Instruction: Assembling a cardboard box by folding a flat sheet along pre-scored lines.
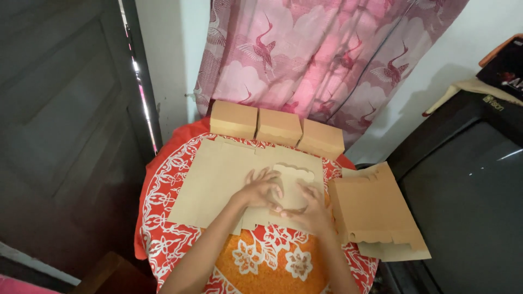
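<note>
Three closed tan boxes (277, 126) are lined up at twelve o'clock, a flat tan box blank (218, 179) is spread at centre, more blanks (376, 209) are stacked at three o'clock beside a dark television screen (468, 201).

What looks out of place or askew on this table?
The stack of flat box blanks at the right juts over the table's edge, tilted. The three folded boxes sit neatly in a row; both hands press a flat blank.
</note>
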